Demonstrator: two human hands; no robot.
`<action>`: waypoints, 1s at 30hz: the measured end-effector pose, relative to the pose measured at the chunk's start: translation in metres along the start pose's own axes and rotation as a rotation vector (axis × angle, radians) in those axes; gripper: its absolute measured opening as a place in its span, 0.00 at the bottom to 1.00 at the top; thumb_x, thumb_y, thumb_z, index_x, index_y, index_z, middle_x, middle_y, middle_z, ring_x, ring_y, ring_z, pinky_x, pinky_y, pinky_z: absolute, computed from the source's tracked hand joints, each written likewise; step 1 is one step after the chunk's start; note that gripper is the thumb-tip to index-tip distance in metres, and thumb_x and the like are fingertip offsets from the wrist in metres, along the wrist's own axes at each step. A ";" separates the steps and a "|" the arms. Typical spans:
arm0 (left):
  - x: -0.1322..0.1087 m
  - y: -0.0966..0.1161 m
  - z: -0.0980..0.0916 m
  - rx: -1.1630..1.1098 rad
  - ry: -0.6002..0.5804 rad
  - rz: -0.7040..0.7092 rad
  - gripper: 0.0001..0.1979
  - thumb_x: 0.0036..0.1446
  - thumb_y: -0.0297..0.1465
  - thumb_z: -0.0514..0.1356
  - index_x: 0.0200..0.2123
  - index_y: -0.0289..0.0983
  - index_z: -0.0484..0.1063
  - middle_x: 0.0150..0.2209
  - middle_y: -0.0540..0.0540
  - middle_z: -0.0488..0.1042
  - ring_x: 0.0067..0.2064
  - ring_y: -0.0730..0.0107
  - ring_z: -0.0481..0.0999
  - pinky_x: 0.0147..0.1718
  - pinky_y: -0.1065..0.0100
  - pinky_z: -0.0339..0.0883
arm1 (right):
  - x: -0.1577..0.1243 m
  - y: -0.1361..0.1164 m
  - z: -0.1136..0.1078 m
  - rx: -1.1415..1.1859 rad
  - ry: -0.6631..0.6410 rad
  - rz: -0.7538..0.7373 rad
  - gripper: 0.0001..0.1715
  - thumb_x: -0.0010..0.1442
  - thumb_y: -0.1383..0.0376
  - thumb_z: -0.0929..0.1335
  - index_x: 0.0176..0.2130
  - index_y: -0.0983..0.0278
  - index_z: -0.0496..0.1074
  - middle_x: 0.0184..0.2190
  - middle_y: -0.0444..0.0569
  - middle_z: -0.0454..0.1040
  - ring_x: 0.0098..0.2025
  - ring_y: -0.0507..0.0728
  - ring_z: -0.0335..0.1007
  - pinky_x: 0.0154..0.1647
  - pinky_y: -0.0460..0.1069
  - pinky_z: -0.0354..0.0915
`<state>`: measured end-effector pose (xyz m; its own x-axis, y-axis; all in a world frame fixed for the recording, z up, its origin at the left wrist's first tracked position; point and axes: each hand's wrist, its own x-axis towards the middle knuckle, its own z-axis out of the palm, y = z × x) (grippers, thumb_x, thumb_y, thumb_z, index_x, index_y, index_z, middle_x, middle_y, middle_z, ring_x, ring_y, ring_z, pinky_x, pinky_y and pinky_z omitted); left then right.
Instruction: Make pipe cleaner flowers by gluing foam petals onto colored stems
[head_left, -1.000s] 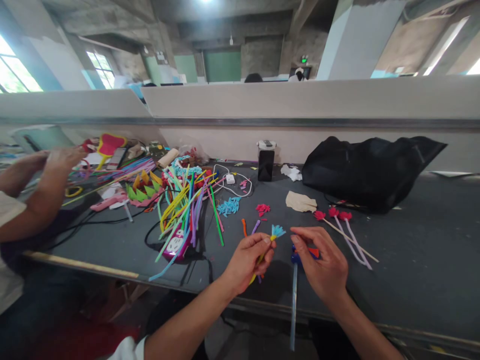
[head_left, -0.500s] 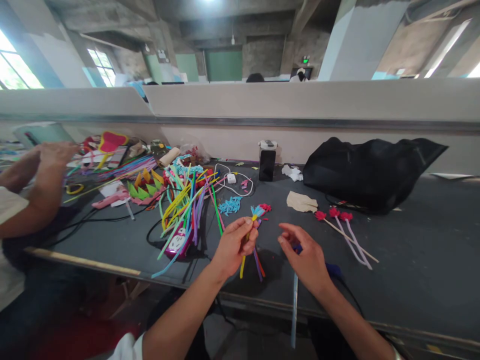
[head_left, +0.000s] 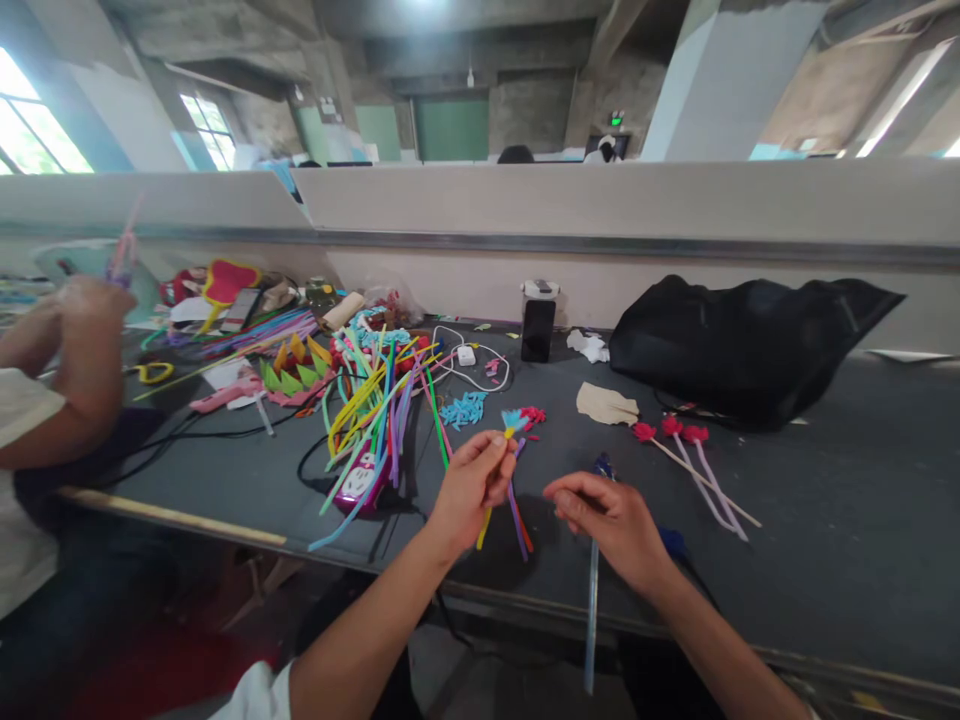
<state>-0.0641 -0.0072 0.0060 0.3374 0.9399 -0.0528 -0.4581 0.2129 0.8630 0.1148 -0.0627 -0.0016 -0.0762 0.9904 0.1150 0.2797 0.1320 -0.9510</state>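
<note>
The left hand (head_left: 474, 485) is clamped, thumb against fingers, on a small flower with a light-blue fringed head and a thin fuzzy yellow stem (head_left: 513, 422), holding it above the dark grey flat-topped table (head_left: 840, 500), between the front and back edges; the lower stem comes out beneath the fist. The right hand (head_left: 609, 525) hangs nearer the front edge, apart from the flower, its fingers bent and the thumb close to the index finger; whether something small is pinched there cannot be told. Partly hidden behind this hand is a dark-blue tool (head_left: 604, 466), and a long translucent stick (head_left: 592, 625) juts below it past the front edge. Fuzzy purple and orange stems (head_left: 519, 520) lie just beside the left hand. Behind the flower head sits a heap of small crimson pieces (head_left: 534, 414), with a heap of short light-blue pieces (head_left: 463, 409) to its left. Toward the right edge, three red-headed flowers on pale stems (head_left: 697, 462) lie slanting toward the front, near a large black crumpled bag (head_left: 735, 350) by the back edge. Left of the hands, a loose pile of multicoloured fuzzy stems (head_left: 367, 400) partly covers a purple-and-white power strip (head_left: 358, 486) near the front edge.
</note>
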 end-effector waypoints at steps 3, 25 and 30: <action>0.006 0.003 -0.010 -0.047 0.089 0.084 0.13 0.54 0.39 0.62 0.35 0.34 0.68 0.22 0.56 0.62 0.16 0.86 0.52 0.15 0.77 0.40 | -0.017 -0.007 -0.003 0.044 -0.134 -0.013 0.15 0.60 0.56 0.66 0.34 0.64 0.77 0.21 0.43 0.73 0.21 0.48 0.66 0.23 0.43 0.63; 0.000 0.007 -0.010 -0.188 0.057 -0.007 0.12 0.50 0.35 0.64 0.32 0.33 0.68 0.20 0.57 0.58 0.16 0.87 0.51 0.15 0.77 0.39 | -0.023 0.035 -0.065 -0.974 0.202 -0.357 0.19 0.61 0.61 0.63 0.52 0.60 0.69 0.44 0.50 0.76 0.45 0.60 0.73 0.46 0.56 0.68; 0.000 0.007 -0.007 -0.194 0.061 -0.048 0.14 0.48 0.36 0.66 0.32 0.33 0.68 0.20 0.57 0.60 0.16 0.86 0.53 0.14 0.77 0.39 | -0.033 0.067 -0.075 -1.114 0.093 -0.212 0.30 0.55 0.52 0.67 0.54 0.61 0.67 0.42 0.52 0.76 0.41 0.63 0.74 0.40 0.57 0.70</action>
<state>-0.0728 -0.0038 0.0084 0.3149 0.9405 -0.1274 -0.5945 0.3002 0.7460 0.2080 -0.0838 -0.0471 -0.1648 0.9369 0.3083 0.9682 0.2133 -0.1306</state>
